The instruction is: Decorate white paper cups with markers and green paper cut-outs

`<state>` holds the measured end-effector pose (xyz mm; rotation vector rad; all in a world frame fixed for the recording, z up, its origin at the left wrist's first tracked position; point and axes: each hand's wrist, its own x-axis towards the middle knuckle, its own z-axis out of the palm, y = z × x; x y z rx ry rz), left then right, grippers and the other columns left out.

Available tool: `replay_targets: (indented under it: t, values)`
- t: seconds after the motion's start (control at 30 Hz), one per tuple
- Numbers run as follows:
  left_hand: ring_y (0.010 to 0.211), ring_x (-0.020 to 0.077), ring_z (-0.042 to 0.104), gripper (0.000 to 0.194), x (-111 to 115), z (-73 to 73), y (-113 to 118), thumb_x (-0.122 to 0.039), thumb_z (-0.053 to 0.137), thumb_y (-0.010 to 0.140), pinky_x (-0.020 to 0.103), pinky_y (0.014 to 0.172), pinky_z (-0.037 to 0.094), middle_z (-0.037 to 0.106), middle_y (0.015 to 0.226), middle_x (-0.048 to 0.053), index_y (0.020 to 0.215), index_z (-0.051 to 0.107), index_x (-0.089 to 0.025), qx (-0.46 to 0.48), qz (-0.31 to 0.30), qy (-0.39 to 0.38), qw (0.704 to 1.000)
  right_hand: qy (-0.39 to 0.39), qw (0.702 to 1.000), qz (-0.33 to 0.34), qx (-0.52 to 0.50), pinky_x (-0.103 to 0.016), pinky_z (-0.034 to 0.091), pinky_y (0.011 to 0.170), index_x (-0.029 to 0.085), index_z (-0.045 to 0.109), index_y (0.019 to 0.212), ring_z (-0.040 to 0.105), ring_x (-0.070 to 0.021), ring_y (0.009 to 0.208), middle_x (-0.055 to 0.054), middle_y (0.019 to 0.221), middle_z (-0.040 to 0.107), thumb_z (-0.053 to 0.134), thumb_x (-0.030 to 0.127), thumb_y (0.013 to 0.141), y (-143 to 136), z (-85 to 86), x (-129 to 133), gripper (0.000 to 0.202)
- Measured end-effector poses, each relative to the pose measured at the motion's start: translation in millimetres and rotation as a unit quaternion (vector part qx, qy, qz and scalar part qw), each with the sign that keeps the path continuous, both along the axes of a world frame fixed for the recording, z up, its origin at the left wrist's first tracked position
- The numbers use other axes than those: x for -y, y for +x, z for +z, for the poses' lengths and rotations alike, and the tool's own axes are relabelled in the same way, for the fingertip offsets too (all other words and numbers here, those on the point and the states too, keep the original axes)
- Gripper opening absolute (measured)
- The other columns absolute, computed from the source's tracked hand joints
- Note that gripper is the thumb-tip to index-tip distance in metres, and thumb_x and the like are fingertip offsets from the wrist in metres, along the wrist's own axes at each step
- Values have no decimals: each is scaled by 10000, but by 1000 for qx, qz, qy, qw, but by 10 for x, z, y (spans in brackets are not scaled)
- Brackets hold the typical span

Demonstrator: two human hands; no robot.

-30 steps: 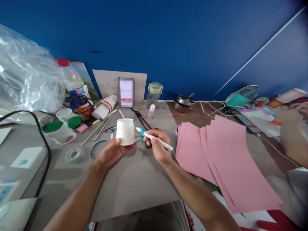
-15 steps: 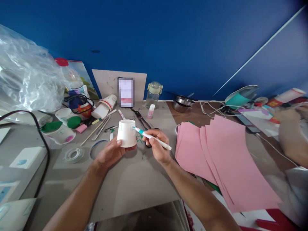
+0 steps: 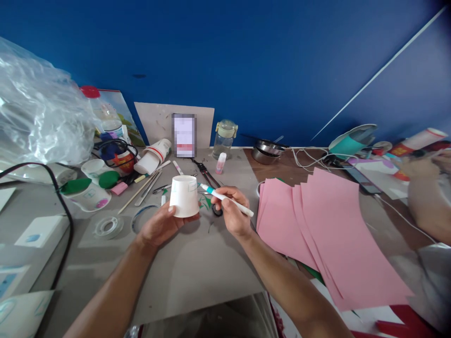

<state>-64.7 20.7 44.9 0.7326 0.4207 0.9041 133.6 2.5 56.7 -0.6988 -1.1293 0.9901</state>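
Note:
Upside down, a white paper cup [image 3: 184,197] with faint teal marks near its top is held above the grey table by my left hand [image 3: 164,225], whose fingers go under its lower rim. My right hand [image 3: 233,211] is closed on a white marker [image 3: 232,203] with a teal band. The marker's tip points at the cup's right side, a small gap from it. Behind and beside my right hand lie black-handled scissors [image 3: 207,173], partly hidden by the hand, and small green scraps [image 3: 205,202].
Pink paper sheets [image 3: 334,225] lie at the right. A tape roll [image 3: 107,227], sticks [image 3: 140,191] and decorated cups [image 3: 86,196] are at the left. A glue stick [image 3: 221,163] and glass jar [image 3: 224,138] stand behind. Another person's arm [image 3: 428,202] shows far right.
The marker's tip has come away from the cup's side, and my right hand has moved slightly right. The cup has turned a little and shifted slightly left in my left hand.

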Motion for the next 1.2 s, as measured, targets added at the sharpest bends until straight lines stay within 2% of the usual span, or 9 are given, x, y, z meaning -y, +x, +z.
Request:
replay_targets:
  t: [0.2,0.4,0.47,0.53,0.63,0.77,0.87,0.93,1.2]
  values:
    - [978,262,656,555,-1,-1,3,-398,750,734,404,891,524,703,1134,136,1223,633,-163,-10,-1,-3,1000,11,1000,18,0,-246,421,550,227,686,998,529,-107,599,-17,777,685,631,372,855,11,12,9,211]
    - [960,253,648,544,1,28,27,-409,757,714,401,878,521,700,1104,119,1186,634,-168,-18,22,-11,1000,-8,999,4,-36,-233,391,512,207,698,911,522,-107,578,-8,690,663,630,370,841,13,24,-1,190]
    - [957,254,640,529,-12,22,60,-418,755,709,402,869,519,682,1118,120,1156,632,-165,-42,52,2,998,-4,999,-9,-43,-243,403,514,207,693,918,516,-111,572,-11,693,657,634,386,832,11,35,-9,207]
    - [965,254,627,531,-30,1,105,-413,764,692,394,848,521,658,1128,114,1139,615,-168,-87,115,17,989,1,999,-11,-38,-251,414,516,209,688,939,515,-115,572,-16,707,656,633,402,832,6,36,-13,227]
    - [938,232,616,571,-50,-45,171,-399,780,666,374,814,519,646,1061,81,1150,560,-189,-207,233,47,949,12,1000,-3,-12,-253,425,524,229,679,985,525,-117,586,-16,741,657,616,399,857,-6,26,11,222]
    - [969,229,591,599,-37,-93,212,-402,769,656,400,843,498,603,1085,68,1161,504,-218,-373,334,141,854,44,993,-14,104,-298,486,610,241,671,1022,587,-150,670,-39,837,668,592,356,883,-25,60,89,197]
    - [1066,257,558,601,-9,-99,217,-383,750,666,436,907,467,554,1159,97,1171,477,-204,-453,365,208,786,98,978,-30,180,-342,511,695,236,660,1036,619,-186,764,-55,843,674,558,314,896,-45,119,127,191]
    - [1078,263,554,602,6,-95,217,-367,739,672,444,919,460,545,1158,105,1175,460,-193,-486,378,231,753,128,969,-37,208,-362,513,723,235,651,1045,620,-196,783,-56,825,677,547,286,894,-62,147,133,190]
    - [1044,270,577,601,18,-119,219,-358,741,664,445,885,481,556,1120,98,1162,449,-189,-540,405,264,689,165,950,-56,259,-384,515,743,235,626,1067,620,-205,800,-63,843,683,542,263,883,-113,138,125,204]
